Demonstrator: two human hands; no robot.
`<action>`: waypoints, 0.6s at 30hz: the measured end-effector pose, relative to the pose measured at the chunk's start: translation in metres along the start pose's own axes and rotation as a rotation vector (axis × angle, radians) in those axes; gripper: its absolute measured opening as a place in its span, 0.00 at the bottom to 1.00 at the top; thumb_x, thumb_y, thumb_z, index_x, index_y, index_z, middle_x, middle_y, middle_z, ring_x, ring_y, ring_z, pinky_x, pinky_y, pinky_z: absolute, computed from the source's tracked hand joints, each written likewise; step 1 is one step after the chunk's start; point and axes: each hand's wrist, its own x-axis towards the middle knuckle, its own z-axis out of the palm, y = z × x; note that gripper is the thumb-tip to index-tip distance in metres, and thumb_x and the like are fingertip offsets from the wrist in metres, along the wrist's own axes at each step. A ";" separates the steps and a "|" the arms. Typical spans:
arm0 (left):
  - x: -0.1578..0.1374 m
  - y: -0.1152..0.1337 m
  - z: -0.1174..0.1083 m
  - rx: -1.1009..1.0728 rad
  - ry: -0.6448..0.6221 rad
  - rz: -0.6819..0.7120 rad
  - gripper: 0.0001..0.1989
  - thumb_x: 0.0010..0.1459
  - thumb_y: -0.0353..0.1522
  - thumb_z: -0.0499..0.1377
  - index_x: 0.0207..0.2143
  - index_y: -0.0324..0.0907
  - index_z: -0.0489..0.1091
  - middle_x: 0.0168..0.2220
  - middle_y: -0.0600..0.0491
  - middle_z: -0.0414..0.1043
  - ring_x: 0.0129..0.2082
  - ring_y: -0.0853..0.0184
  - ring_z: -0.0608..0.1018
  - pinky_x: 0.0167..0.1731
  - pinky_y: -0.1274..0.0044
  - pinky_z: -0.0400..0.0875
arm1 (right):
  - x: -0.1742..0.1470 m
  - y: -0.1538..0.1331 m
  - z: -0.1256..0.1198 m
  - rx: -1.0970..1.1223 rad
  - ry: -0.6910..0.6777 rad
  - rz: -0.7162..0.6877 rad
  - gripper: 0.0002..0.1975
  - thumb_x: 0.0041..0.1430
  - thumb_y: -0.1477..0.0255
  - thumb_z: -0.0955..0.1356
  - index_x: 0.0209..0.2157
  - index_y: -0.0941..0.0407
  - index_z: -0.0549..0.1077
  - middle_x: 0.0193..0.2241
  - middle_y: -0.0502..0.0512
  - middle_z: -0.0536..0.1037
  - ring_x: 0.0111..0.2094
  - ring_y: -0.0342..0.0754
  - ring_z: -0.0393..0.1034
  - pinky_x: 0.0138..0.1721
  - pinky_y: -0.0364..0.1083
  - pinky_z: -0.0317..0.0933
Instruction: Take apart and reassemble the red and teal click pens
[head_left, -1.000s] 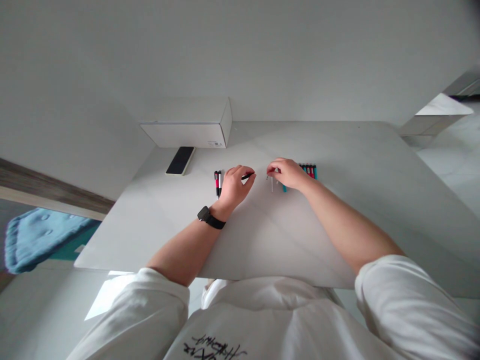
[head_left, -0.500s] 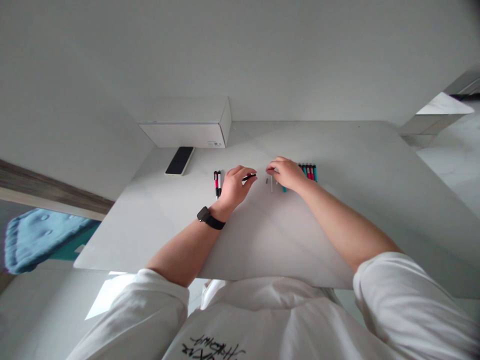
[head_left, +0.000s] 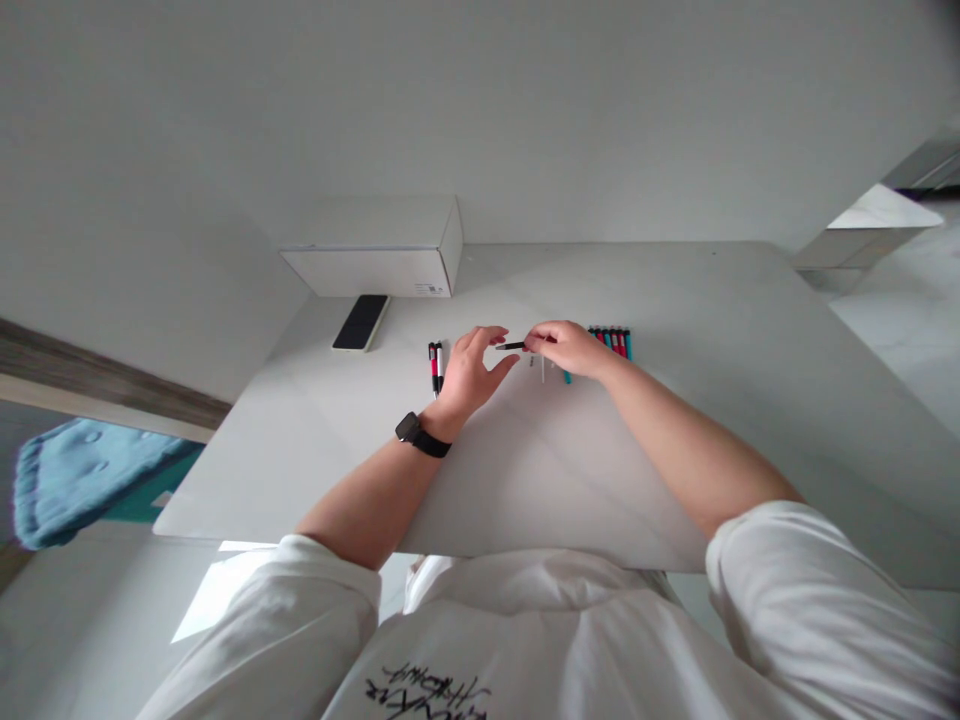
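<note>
My right hand [head_left: 564, 345] pinches a black pen part [head_left: 511, 346] with a narrow tip pointing left; its other end is hidden by the fingers. My left hand [head_left: 472, 372] is beside that tip, thumb and fingers spread apart, holding nothing. Below my right hand lie a thin white stick [head_left: 543, 369], a tiny dark piece [head_left: 532, 361] and a teal pen part [head_left: 568, 378], partly covered by the hand. Two pens, one red and black [head_left: 433, 366] and one white and black [head_left: 440, 362], lie side by side left of my left hand.
Right of my right hand is a row of several red, teal and black pen parts [head_left: 619, 343]. A phone [head_left: 361, 323] lies at the back left, before a long white box [head_left: 367, 270] against the wall. The white table's [head_left: 540, 480] front edge is near my body.
The black pen part has passed from my left hand to my right. My left fingers have opened, and my right hand has moved slightly left.
</note>
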 end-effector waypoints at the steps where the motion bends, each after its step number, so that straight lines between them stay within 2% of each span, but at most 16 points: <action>1: 0.000 0.000 -0.001 -0.006 0.012 -0.005 0.16 0.65 0.34 0.67 0.53 0.46 0.71 0.48 0.47 0.79 0.49 0.60 0.80 0.53 0.65 0.74 | 0.000 0.002 -0.003 0.003 0.003 0.007 0.18 0.68 0.55 0.67 0.39 0.52 0.82 0.34 0.52 0.83 0.36 0.49 0.74 0.39 0.46 0.62; 4: 0.002 -0.001 -0.002 -0.009 0.020 -0.009 0.06 0.69 0.33 0.61 0.48 0.45 0.72 0.45 0.48 0.78 0.47 0.62 0.80 0.51 0.67 0.74 | 0.001 0.007 -0.007 0.019 -0.007 0.029 0.20 0.69 0.52 0.66 0.40 0.52 0.82 0.36 0.54 0.84 0.38 0.51 0.75 0.40 0.46 0.62; 6: 0.002 -0.001 -0.003 -0.012 0.020 -0.004 0.04 0.70 0.32 0.59 0.45 0.45 0.73 0.44 0.49 0.77 0.46 0.62 0.79 0.49 0.68 0.74 | 0.001 0.007 -0.007 0.029 -0.025 0.033 0.21 0.69 0.52 0.66 0.39 0.53 0.82 0.37 0.55 0.84 0.39 0.51 0.75 0.41 0.46 0.63; 9: 0.002 -0.002 -0.003 -0.011 0.021 -0.008 0.04 0.71 0.33 0.57 0.44 0.45 0.73 0.43 0.49 0.77 0.46 0.62 0.79 0.49 0.69 0.74 | 0.000 0.005 -0.004 0.043 -0.041 0.026 0.21 0.70 0.53 0.64 0.38 0.53 0.81 0.38 0.55 0.84 0.39 0.50 0.75 0.42 0.46 0.62; 14: 0.001 -0.005 -0.001 -0.005 0.021 -0.030 0.07 0.73 0.33 0.54 0.45 0.44 0.72 0.44 0.47 0.77 0.46 0.61 0.79 0.49 0.69 0.73 | -0.002 -0.003 0.002 0.042 -0.017 0.013 0.22 0.71 0.53 0.63 0.34 0.54 0.79 0.34 0.55 0.83 0.36 0.49 0.74 0.40 0.46 0.61; 18: 0.001 -0.008 0.001 0.000 0.034 -0.032 0.10 0.75 0.35 0.51 0.44 0.44 0.71 0.44 0.47 0.76 0.46 0.61 0.78 0.50 0.68 0.72 | -0.001 -0.005 0.007 0.021 0.015 -0.007 0.22 0.70 0.52 0.64 0.36 0.54 0.79 0.35 0.55 0.83 0.36 0.50 0.73 0.40 0.46 0.62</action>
